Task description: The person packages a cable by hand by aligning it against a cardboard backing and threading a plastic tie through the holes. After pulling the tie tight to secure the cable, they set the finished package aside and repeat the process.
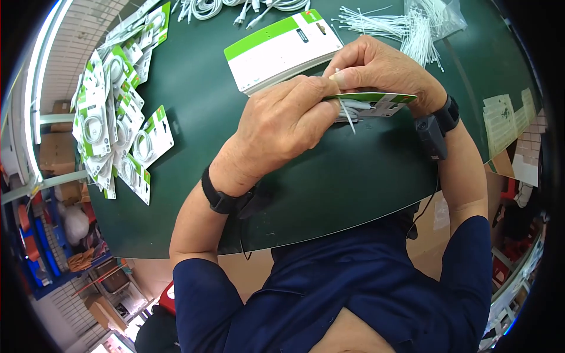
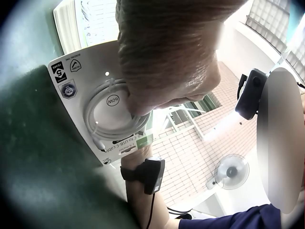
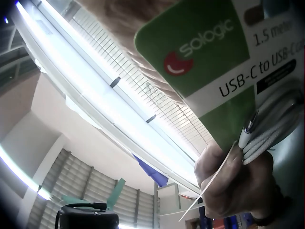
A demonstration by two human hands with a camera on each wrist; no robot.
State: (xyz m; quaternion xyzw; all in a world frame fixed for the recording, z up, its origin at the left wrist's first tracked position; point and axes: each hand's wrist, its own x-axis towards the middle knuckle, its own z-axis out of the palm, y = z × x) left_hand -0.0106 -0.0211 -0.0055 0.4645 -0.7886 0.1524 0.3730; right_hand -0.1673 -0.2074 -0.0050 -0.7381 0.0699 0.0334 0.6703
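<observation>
Table (image 1: 329,188), two hands (image 1: 288,117) (image 1: 388,70) (at one card (image 2: 102,107))

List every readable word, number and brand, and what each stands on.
"sologic": held green-and-white cardboard card
"USB-C to USB-C Cable": same card
"1.5 mete", cut off: same card
"60W": same card, inside the coiled white cable
"5 YEARS": black square badge, same card
Too small or blurred: print on the blue-grey shield badge, stacked green-and-white cards and yellowish paper sheet.
</observation>
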